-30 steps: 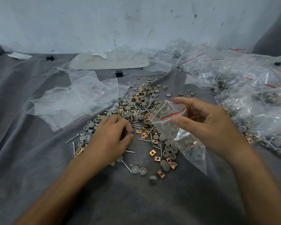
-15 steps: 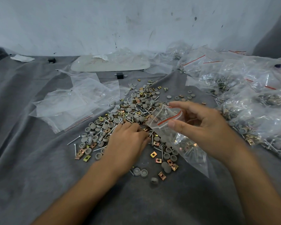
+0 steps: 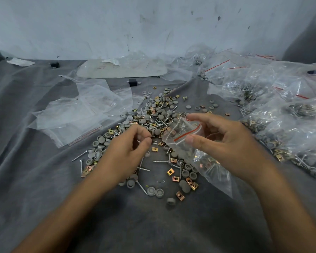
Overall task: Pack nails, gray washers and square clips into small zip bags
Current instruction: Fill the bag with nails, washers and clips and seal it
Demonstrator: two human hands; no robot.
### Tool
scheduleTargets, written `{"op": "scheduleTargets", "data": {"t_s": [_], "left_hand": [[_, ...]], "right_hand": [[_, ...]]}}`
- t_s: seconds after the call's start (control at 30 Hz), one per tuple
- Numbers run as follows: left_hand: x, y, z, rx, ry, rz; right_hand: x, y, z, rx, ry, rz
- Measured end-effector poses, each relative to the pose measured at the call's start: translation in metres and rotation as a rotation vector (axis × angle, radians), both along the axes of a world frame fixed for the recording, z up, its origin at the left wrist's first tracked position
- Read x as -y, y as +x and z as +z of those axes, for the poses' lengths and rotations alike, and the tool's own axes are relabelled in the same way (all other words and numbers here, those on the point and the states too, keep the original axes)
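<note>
1. Well, at my far left a heap of empty zip bags (image 3: pixel 77 114) lies flat on the gray cloth (image 3: pixel 35 189).
2. My left hand (image 3: pixel 128 154) hovers just above the loose parts, fingers curled in toward the thumb. Whether anything is pinched there I cannot tell.
3. Under and beyond it, gray washers (image 3: pixel 154 191), nails (image 3: pixel 161 161) and square clips (image 3: pixel 170 172) lie mixed in one scatter across the cloth.
4. The small zip bag (image 3: pixel 182 133), with a red stripe at its mouth, is held up just right of my left hand, mouth open toward it. Its lower end sags toward the cloth with washers, clips and nails inside.
5. My right hand (image 3: pixel 226 143) pinches the bag's mouth, thumb on the near side, fingers behind.
6. Filled bags (image 3: pixel 281 110) are piled at my far right.
</note>
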State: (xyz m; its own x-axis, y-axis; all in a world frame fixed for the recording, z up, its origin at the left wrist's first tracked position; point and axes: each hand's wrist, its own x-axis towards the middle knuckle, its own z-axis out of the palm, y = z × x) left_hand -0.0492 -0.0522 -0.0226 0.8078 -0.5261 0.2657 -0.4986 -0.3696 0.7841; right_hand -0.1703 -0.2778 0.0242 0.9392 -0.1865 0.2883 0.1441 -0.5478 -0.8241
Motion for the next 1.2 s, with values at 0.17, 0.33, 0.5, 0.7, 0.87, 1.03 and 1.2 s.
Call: {"op": "scheduleTargets", "data": {"t_s": [0.17, 0.33, 0.5, 0.7, 0.87, 1.03, 1.2], "left_hand": [[-0.002, 0.002, 0.009, -0.137, -0.261, -0.087], [0.002, -0.008, 0.012, -0.079, -0.259, -0.164], [0.003, -0.01, 0.011, -0.013, -0.155, -0.187], [0.004, -0.012, 0.014, -0.089, -0.321, -0.145], [0.004, -0.013, 0.014, -0.1, -0.324, -0.179], [-0.002, -0.004, 0.011, -0.013, -0.235, -0.039], [-0.023, 0.016, 0.012, 0.153, 0.109, 0.175]], "right_hand": [[-0.007, 0.005, -0.009, -0.017, -0.027, 0.036], [-0.01, 0.009, -0.016, -0.023, -0.075, 0.059], [-0.012, 0.01, -0.018, -0.031, -0.094, 0.077], [-0.011, 0.01, -0.017, -0.025, -0.084, 0.077], [-0.011, 0.01, -0.018, -0.025, -0.088, 0.083], [-0.006, 0.009, -0.015, -0.015, -0.073, 0.065], [-0.002, 0.006, -0.01, 0.01, -0.035, 0.025]]}}
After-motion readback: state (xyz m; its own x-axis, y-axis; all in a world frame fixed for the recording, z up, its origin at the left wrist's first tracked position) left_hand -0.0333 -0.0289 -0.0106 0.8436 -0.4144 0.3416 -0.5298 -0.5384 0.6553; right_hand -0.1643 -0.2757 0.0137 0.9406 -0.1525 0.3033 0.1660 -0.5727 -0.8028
